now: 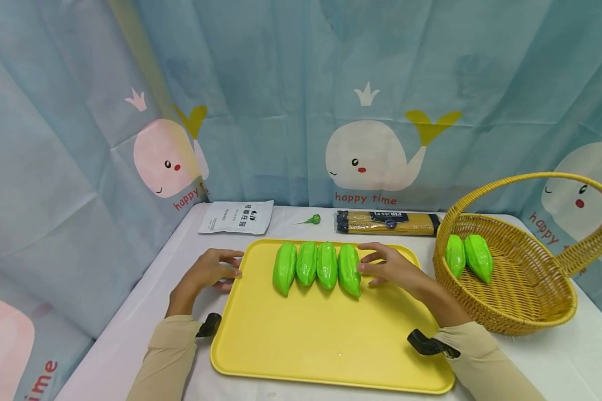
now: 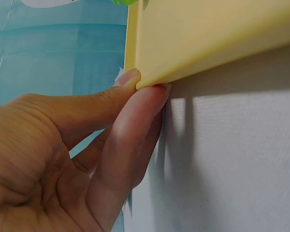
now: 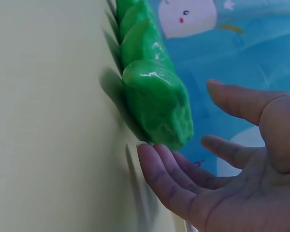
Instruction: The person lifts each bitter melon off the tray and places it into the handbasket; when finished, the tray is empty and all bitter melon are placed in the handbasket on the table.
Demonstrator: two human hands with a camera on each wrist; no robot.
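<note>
A row of several glossy green gourds (image 1: 317,267) lies across the far part of a yellow tray (image 1: 321,334). My right hand (image 1: 386,267) rests on the tray with relaxed fingers, its fingertips against the rightmost gourd (image 1: 349,270). In the right wrist view that hand (image 3: 208,145) is open beside the nearest gourd (image 3: 157,106). My left hand (image 1: 210,270) is at the tray's left edge. The left wrist view shows the left hand (image 2: 142,84) pinching the tray's rim (image 2: 208,29) between thumb and finger.
A wicker basket (image 1: 522,301) with a handle stands at the right and holds two more green gourds (image 1: 469,256). Behind the tray lie a white pouch (image 1: 237,217), a small green item (image 1: 312,219) and a pasta packet (image 1: 386,221). Whale-print curtains enclose the table.
</note>
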